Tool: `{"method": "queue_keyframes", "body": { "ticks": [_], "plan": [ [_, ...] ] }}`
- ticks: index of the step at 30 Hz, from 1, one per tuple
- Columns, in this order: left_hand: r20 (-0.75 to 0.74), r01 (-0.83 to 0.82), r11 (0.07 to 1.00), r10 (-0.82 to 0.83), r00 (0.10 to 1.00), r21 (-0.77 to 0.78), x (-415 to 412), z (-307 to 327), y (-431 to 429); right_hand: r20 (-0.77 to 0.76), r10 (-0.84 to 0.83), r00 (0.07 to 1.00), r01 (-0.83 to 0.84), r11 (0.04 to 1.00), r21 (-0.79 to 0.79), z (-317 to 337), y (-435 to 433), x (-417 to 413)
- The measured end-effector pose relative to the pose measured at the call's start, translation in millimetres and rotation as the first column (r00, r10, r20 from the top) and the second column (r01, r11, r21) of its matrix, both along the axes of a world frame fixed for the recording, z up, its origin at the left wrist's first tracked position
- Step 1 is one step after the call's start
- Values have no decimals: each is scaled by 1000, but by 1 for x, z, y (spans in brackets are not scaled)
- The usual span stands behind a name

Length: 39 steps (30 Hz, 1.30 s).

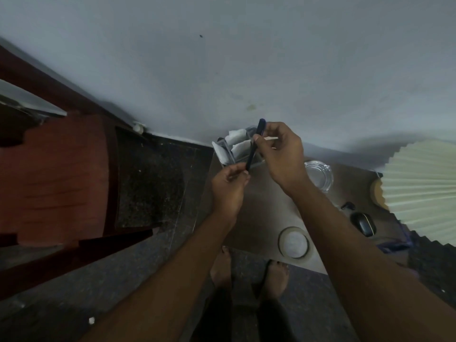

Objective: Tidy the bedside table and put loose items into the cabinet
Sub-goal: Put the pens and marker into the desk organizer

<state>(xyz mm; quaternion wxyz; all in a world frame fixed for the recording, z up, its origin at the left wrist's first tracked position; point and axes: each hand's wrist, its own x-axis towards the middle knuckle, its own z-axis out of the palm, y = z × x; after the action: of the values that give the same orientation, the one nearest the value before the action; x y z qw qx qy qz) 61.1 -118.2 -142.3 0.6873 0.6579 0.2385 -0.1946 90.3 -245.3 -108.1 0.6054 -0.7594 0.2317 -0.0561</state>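
A slim dark blue pen (255, 146) is held tilted above the brown bedside worktop (266, 211), in front of a clear plastic holder of white sachets (228, 150). The left hand (228, 191) has its grip pinched on the pen's lower end, and the right hand (281, 154) on its upper part.

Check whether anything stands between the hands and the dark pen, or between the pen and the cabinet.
Nothing does: the left hand pinches the lower end of the pen, and the right hand pinches its upper part. No cabinet can be made out in this view, so that path cannot be judged.
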Motion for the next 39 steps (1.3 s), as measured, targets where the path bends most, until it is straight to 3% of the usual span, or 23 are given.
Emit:
{"method": "queue_keyframes", "body": {
  "ticks": [9,25,39],
  "plan": [
    [4,-52,995,51,999,88,-8,0,1,-20,-9,1000,6,983,-185,-21,5,-7],
    [-229,-46,998,55,972,47,-33,-22,17,-118,39,992,-82,919,-386,-55,28,-10],
    [-260,14,994,15,966,108,-40,-23,17,-176,11,984,-83,909,-409,-44,19,-23]
  ]
}}
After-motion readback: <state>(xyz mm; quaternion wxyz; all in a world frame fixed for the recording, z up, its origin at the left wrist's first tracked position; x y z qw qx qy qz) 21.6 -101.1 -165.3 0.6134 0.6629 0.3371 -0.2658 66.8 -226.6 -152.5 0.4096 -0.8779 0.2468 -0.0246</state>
